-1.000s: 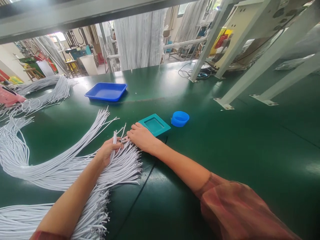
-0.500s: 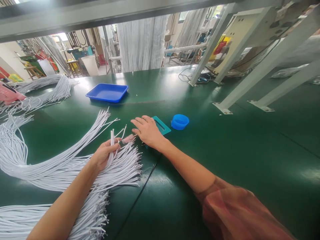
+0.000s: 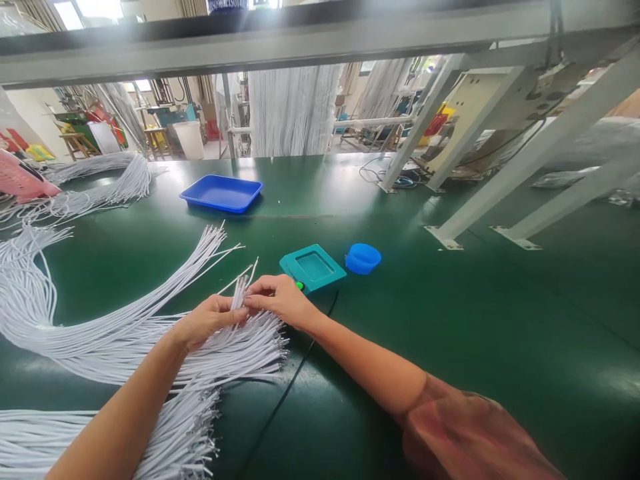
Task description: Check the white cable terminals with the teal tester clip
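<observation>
My left hand [image 3: 213,320] is closed around a small bunch of white cords [image 3: 240,291], whose tips point upward between thumb and fingers. At the same bunch, the fingertips of my right hand [image 3: 286,301] pinch together near the left thumb; exactly which cords they grip is partly hidden. Below both hands spreads a thick pile of white cords [image 3: 240,353] with their cut ends facing right. Just beyond my right hand lies a flat teal device [image 3: 327,277] with a square recess and a bright green spot at its near edge. A round blue dish [image 3: 363,259] stands beside it.
A blue tray [image 3: 223,193] sits farther back on the green table [image 3: 425,347]. More white cords [image 3: 120,180] and a pink object [image 3: 23,177] lie at the far left. Metal frame legs [image 3: 480,200] stand on the right, and a beam [image 3: 300,43] crosses above.
My right hand has come back from over the teal device to the bunch in my left hand, its spread fingers now pinched. The device is uncovered. The view has tilted slightly upward.
</observation>
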Motion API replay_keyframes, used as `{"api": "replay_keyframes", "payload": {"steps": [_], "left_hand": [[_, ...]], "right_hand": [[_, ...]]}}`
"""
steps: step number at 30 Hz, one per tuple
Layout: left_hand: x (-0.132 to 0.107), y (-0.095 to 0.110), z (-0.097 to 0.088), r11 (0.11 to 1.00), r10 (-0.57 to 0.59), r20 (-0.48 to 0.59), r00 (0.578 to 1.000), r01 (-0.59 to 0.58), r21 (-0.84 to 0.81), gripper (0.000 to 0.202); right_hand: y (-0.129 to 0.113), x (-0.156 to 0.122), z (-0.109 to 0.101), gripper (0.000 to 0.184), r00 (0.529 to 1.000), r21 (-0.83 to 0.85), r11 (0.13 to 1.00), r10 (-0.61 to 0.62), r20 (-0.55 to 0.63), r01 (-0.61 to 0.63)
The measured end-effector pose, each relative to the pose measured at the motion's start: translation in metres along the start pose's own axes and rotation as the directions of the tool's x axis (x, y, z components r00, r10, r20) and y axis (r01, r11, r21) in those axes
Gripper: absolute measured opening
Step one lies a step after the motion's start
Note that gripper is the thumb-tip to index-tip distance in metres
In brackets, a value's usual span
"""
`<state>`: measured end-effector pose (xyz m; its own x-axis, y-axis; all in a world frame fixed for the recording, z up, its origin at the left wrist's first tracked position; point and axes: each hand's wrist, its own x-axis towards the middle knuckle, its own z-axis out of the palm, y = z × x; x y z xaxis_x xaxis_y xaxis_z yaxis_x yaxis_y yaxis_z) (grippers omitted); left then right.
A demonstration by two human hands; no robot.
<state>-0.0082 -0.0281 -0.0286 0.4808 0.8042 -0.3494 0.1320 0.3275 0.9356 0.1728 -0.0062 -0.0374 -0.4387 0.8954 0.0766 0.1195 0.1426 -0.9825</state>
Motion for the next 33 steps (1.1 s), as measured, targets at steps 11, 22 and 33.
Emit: {"api": "replay_keyframes", "payload": {"steps": [11, 22, 33], "left_hand": [[0.012, -0.013, 0.010, 0.971, 0.035, -0.395, 0.918, -0.125, -0.204, 0.023], [0.011, -0.010, 0.007, 0.929, -0.015, -0.311, 0.950, -0.101, -0.355, 0.017], [0.005, -0.003, 0.009, 0.941, -0.050, -0.205, 0.978, -0.023, -0.338, 0.011]], "right_hand": [[0.006, 0.004, 0.003, 0.018, 0.979, 0.315, 0.944, 0.151, -0.137, -0.102], [0.004, 0.006, -0.007, 0.024, 0.937, 0.505, 0.790, 0.278, 0.209, -0.347], [-0.015, 0.001, -0.019, 0.013, 0.945, -0.126, 0.943, -0.289, 0.154, 0.309]]}}
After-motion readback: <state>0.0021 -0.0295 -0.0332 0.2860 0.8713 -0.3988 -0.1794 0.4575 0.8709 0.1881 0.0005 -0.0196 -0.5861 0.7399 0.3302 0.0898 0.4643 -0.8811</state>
